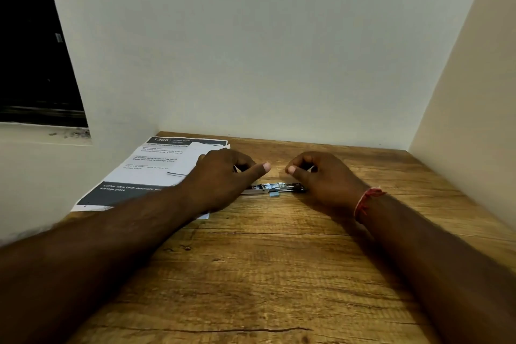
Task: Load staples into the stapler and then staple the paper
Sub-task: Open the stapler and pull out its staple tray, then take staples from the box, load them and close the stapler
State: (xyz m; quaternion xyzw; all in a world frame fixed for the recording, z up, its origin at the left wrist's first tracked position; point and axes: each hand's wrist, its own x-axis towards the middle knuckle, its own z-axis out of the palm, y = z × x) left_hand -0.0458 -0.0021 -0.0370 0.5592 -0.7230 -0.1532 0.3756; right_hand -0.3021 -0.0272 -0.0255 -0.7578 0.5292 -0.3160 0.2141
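Found stapler (275, 188) lying flat, metal channel exposed, on wooden table (251, 260), just right of printed papers (156, 167). Logged left hand (223, 179) and right hand (324, 179) at its two ends, fingers curled, thumbs pointing inward. Cannot tell whether either pinches anything.

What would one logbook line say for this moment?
stapler: on table, metal track showing | left hand: curled, at its left end | right hand: curled, at its right end | paper: flat, at left

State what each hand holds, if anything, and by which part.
Cannot be told: the left hand and right hand curl their fingers out of view. The stapler lies on the table between them.
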